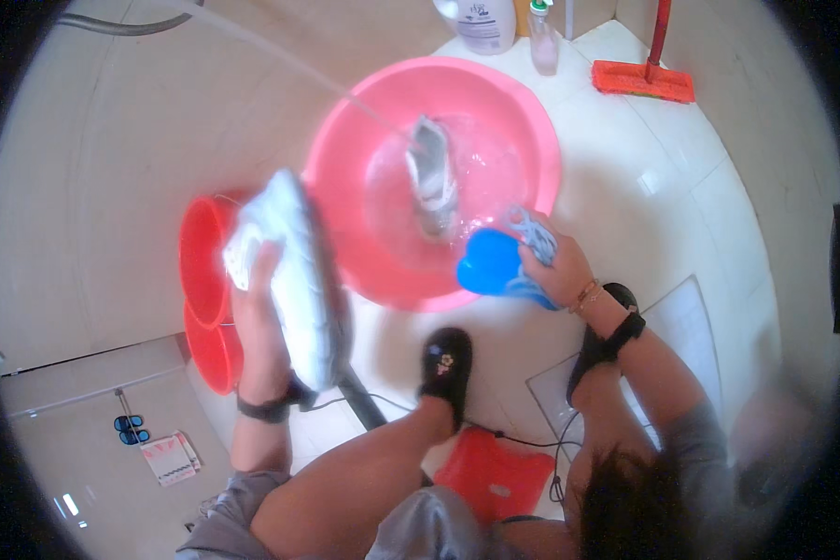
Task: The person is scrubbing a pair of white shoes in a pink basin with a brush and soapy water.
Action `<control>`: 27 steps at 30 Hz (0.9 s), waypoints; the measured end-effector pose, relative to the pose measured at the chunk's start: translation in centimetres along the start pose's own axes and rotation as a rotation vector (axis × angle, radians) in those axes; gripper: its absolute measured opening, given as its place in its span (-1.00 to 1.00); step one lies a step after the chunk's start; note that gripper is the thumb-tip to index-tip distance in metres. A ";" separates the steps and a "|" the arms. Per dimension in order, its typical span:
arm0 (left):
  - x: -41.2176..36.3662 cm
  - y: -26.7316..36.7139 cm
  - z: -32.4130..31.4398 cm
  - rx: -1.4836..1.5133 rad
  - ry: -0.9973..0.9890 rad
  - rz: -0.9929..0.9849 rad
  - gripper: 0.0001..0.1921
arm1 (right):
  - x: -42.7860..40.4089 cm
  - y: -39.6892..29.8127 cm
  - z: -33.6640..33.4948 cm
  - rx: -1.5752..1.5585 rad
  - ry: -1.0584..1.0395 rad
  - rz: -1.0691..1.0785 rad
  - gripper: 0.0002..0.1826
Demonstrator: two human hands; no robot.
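Observation:
My left hand (260, 329) grips a white shoe (301, 294) on its side, left of a large pink basin (551, 150); the shoe is somewhat blurred. In my right hand (558, 269), over the basin's near right rim, are a blue plastic piece with rounded lobes (488, 262) and a bunch of pale blue laces or cord (537, 236). The blue piece's underside is hidden. Inside the basin, a second shoe (432, 178), whitish grey, lies in shallow water with its opening up. A thin water stream (308, 70) runs down from the upper left onto it.
Two red buckets (204, 262) stand against the left wall. Bottles (486, 28) and a red floor brush (642, 80) are behind the basin. Near my feet are a black cord (525, 441), a red plastic stool (493, 476) and a floor panel (679, 329).

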State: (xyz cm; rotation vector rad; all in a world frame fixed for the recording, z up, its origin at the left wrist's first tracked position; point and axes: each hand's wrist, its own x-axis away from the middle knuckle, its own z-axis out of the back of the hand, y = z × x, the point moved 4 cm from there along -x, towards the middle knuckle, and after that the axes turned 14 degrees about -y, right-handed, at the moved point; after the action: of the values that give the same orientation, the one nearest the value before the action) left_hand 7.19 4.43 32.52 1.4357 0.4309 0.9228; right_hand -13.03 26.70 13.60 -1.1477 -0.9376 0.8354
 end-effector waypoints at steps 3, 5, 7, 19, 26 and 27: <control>-0.3 -2.7 5.9 -0.600 0.100 0.009 -0.58 | 0.2 -0.5 0.0 0.002 -0.002 0.016 -0.57; 0.2 -4.1 6.8 -0.766 0.152 -0.115 -0.48 | 0.1 -0.6 0.1 0.020 -0.003 0.023 -0.57; 1.1 -7.6 9.6 -0.994 0.305 -0.042 -0.63 | 0.1 -0.7 -0.1 -0.012 -0.048 -0.004 -0.56; -1.2 -17.5 10.8 -0.946 0.307 0.031 -0.83 | 0.3 -0.5 -0.1 -0.001 -0.050 -0.066 -0.55; -10.6 -6.9 -4.3 -1.025 -0.612 -0.309 -0.70 | 0.4 0.1 -0.1 0.023 -0.008 -0.003 -0.55; -12.2 -7.5 -6.4 -1.114 -0.727 -0.336 -0.63 | 0.3 0.1 -0.2 0.020 -0.015 0.003 -0.55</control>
State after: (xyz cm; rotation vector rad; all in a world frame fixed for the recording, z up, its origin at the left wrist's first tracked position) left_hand -2.88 0.32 21.24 0.5411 -0.3634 0.2040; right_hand -12.75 26.91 13.50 -1.1266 -0.9382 0.8551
